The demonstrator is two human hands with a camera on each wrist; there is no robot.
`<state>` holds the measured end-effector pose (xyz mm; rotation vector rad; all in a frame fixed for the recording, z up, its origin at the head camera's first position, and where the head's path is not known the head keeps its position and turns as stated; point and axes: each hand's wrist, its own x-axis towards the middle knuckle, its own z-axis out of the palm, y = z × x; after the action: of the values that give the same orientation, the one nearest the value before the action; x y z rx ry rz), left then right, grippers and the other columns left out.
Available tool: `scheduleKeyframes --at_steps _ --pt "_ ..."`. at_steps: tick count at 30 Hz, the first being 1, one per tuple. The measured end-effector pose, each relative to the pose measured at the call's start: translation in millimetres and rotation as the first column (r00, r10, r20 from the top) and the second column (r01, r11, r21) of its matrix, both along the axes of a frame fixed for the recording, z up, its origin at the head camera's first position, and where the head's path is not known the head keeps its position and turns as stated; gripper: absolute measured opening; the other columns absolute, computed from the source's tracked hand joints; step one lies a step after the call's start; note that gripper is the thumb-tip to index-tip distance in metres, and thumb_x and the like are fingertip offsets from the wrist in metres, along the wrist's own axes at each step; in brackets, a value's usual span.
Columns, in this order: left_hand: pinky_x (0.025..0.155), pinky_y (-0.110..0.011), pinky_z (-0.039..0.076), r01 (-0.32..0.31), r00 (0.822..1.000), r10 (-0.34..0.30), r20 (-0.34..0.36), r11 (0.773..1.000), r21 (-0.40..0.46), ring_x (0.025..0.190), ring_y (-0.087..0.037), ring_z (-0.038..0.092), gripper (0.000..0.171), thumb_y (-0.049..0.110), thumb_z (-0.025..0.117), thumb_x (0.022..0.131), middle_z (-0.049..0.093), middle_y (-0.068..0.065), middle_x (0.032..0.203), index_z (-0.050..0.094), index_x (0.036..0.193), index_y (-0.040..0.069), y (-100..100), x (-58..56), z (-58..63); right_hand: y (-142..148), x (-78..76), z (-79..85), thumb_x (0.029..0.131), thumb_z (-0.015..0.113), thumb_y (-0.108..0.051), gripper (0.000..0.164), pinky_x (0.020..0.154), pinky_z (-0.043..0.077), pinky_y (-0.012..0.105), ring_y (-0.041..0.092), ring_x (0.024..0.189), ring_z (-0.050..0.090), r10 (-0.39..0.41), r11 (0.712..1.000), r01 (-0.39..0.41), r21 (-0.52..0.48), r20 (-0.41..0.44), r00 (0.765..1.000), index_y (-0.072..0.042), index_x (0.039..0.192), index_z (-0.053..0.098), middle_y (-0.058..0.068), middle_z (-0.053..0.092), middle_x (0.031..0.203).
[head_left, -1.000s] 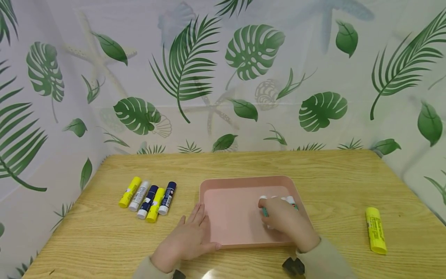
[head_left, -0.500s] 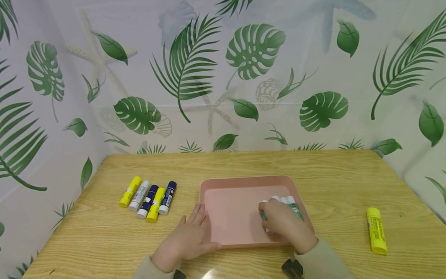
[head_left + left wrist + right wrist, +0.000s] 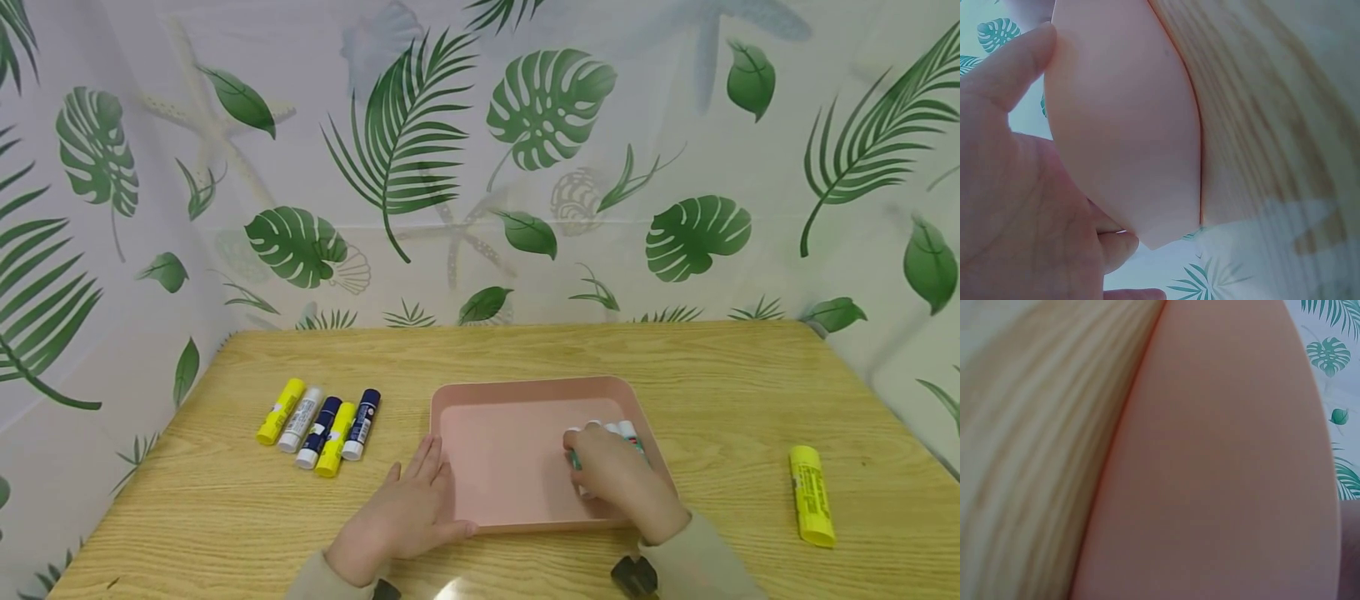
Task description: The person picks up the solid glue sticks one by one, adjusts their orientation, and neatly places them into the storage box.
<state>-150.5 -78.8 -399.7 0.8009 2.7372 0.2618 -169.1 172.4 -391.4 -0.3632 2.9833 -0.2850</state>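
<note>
A shallow pink tray (image 3: 502,458) lies on the table. My left hand (image 3: 401,508) rests against its front left corner, fingers extended along the left side and thumb at the front rim; the left wrist view shows this hand (image 3: 1029,200) beside the tray wall (image 3: 1122,125). Inside the tray's right part, my right hand (image 3: 618,475) has its fingers bent round a green glue stick (image 3: 575,459) with a white cap. More green-and-white glue sticks (image 3: 628,432) lie beside it, mostly covered by the hand. The right wrist view has mainly the tray's outer wall (image 3: 1210,456).
Left of the tray, several glue sticks lie side by side: yellow ones (image 3: 281,411), a white one (image 3: 301,420) and dark blue ones (image 3: 362,424). A large yellow glue stick (image 3: 812,496) lies alone on the right of the wooden table (image 3: 720,367). A leaf-print cloth hangs behind.
My right hand shifts slightly within the tray, ending a little to the right with the green glue stick at its fingers. The left hand stays in place.
</note>
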Motion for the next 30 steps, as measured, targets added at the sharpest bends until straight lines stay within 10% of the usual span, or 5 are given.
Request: scheduleKeyframes --at_steps 20,30 --pt "0.097 -0.057 0.019 -0.008 1.000 0.008 0.005 1.000 -0.007 0.132 -0.031 0.003 0.088 0.064 0.042 0.080 0.009 -0.021 0.144 0.033 0.133 -0.005 0.9 1.6 1.6 4.9 3.9 7.0 0.080 0.062 -0.013 0.017 0.041 0.034 0.024 0.011 0.047 0.041 0.017 1.000 -0.017 0.003 -0.085 0.996 -0.005 0.095 0.060 0.006 0.049 0.074" --pt "0.096 -0.057 0.021 -0.004 1.000 0.004 -0.008 1.000 -0.007 0.132 -0.031 0.003 0.088 0.064 0.042 0.079 0.010 -0.021 0.144 0.034 0.133 -0.005 0.6 0.8 1.3 5.8 6.9 9.0 0.075 0.069 -0.027 0.024 0.049 0.042 0.028 0.014 0.068 0.053 0.130 0.991 -0.126 0.033 -0.376 0.918 -0.011 0.094 0.064 -0.001 0.056 0.084"
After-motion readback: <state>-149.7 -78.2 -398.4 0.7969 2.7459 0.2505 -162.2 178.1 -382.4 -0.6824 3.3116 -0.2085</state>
